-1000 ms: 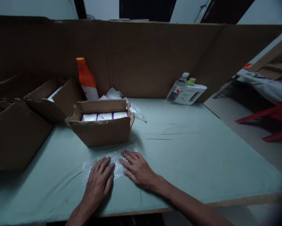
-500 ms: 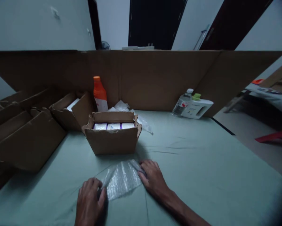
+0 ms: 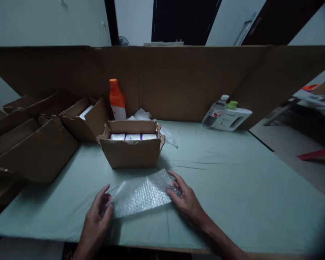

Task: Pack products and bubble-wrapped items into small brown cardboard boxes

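Observation:
A clear sheet of bubble wrap (image 3: 143, 193) stretches between my two hands, low over the green-covered table. My left hand (image 3: 98, 213) grips its left end, thumb and fingers curled around the edge. At the opposite end, my right hand (image 3: 184, 196) pinches the sheet between thumb and fingers. Just beyond the wrap stands an open cardboard box (image 3: 132, 153) with a row of white packs (image 3: 133, 137) edged in purple inside it.
Several cardboard boxes (image 3: 56, 144) crowd the left side. An orange bottle (image 3: 117, 99) and crumpled plastic (image 3: 142, 115) sit behind the open box. A clear water bottle (image 3: 213, 113) and a white jug (image 3: 234, 119) lean against the cardboard wall (image 3: 178, 83) at the back right.
My hands have moved apart, and the bubble wrap is spread wider and looks lifted. The view has tilted down, so the table's near edge now shows.

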Tool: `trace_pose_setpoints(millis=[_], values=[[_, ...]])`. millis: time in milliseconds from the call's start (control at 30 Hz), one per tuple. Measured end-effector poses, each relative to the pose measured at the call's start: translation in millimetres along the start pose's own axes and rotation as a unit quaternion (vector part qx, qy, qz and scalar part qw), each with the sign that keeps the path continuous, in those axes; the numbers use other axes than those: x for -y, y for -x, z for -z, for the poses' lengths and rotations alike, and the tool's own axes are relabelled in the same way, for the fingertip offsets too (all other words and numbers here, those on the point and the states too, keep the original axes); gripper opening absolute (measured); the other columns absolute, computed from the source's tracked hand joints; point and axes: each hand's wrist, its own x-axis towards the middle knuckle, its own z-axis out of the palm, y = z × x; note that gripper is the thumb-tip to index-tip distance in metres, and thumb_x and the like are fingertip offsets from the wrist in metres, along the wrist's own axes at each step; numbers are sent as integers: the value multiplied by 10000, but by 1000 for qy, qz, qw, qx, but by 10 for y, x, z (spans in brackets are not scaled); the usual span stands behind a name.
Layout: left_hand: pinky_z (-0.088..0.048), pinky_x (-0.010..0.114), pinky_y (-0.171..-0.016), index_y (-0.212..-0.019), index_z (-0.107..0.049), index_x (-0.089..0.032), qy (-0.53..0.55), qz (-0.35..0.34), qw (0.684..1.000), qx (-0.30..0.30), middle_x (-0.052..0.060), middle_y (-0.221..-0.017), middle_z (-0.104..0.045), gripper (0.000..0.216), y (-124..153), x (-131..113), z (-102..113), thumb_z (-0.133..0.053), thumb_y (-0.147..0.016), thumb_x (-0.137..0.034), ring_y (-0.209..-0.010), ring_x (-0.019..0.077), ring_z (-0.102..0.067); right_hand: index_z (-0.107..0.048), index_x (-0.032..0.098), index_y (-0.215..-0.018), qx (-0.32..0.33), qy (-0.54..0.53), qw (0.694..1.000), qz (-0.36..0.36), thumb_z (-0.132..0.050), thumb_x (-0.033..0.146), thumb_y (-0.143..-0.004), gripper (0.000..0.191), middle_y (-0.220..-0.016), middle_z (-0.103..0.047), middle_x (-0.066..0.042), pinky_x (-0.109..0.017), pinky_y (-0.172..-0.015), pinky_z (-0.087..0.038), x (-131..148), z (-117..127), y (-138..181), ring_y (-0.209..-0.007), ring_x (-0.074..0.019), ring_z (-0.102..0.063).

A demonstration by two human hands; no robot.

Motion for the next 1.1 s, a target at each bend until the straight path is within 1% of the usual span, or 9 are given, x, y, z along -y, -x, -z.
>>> trace_pose_setpoints(millis=[67, 167, 267, 433, 567, 733, 900, 1033, 1100], values=[[-595, 301, -797, -1341, -538, -207, -21, -88, 994, -66, 53, -1014, -700, 444, -82, -130, 141, -561, -907, -297, -900, 172, -707, -494, 202, -1386, -24, -56, 998, 18, -587, 304, -876, 528, -1132, -673, -97, -359, -913, -528, 108, 73, -2, -1000, -217, -665], [-564, 351, -897, -1318, -531, -248, -67, -269, 952, -128, 47, -1060, -652, 474, -202, -203, 312, -580, -866, -115, -1026, 193, -662, -660, 234, -1079, 12, -87, 991, 97, -576, 253, -873, 223, -1160, -675, -93, -412, -1022, -478, 143, 182, -22, -1177, -254, -608], [-552, 353, -883, -1196, -597, -257, -153, -373, 913, -59, 52, -1050, -652, 435, -213, 29, 395, -513, -842, -19, -1053, 209, -650, -699, 231, -831, 79, 20, 978, 191, -525, 119, -810, 208, -1198, -674, -89, -520, -1059, -426, -99, 209, -44, -1279, -297, -533], [-534, 361, -847, -1166, -607, -201, -193, -353, 915, 19, 91, -1072, -659, 373, -77, 433, 439, -490, -845, -52, -1017, 225, -645, -729, 224, -946, 86, 189, 952, 223, -484, 42, -823, 329, -1309, -640, -120, -556, -1009, -439, -560, 136, -35, -1281, -303, -525], [-486, 452, -988, -1257, -559, -198, -149, -384, 910, 47, 127, -1222, -619, 483, -190, -25, 144, -520, -809, -22, -1193, 268, -567, -722, 228, -962, 89, 201, 945, 242, -487, 33, -835, 331, -1329, -632, -114, -531, -1004, -448, -536, 108, -90, -1278, -284, -534], [-450, 525, -1045, -1187, -606, -170, -153, -447, 866, 164, 159, -1316, -624, 424, -339, -750, -646, -544, -785, -52, -1292, 324, -519, -723, 235, -950, 113, 217, 943, 227, -491, 25, -793, 350, -1329, -638, -104, -538, -1014, -440, -559, 277, -27, -1282, -285, -534], [-485, 534, -1000, -1166, -619, -164, -198, -405, 847, 282, 156, -1287, -649, 322, -361, -650, -891, -611, -846, -207, -1209, 335, -583, -736, 248, -940, 95, 249, 951, 157, -496, 57, -818, 330, -1349, -630, -94, -548, -1028, -428, -714, 619, 216, -1297, -286, -525], [-532, 500, -902, -1143, -629, -155, -225, -338, 887, 220, 154, -1181, -688, 255, -424, -572, -756, -522, -918, -211, -1094, 311, -629, -735, 251, -939, 76, 235, 957, 153, -492, 67, -860, 314, -1328, -647, -92, -532, -1023, -434, -764, 662, 256, -1290, -278, -537], [-500, 518, -967, -1216, -604, -143, -216, -354, 893, 174, 180, -1280, -646, 315, -404, -685, -811, -522, -917, -193, -1205, 331, -576, -730, 243, -923, 65, 226, 958, 167, -493, 59, -854, 308, -1322, -652, -94, -530, -1016, -437, -772, 621, 227, -1284, -281, -542]])
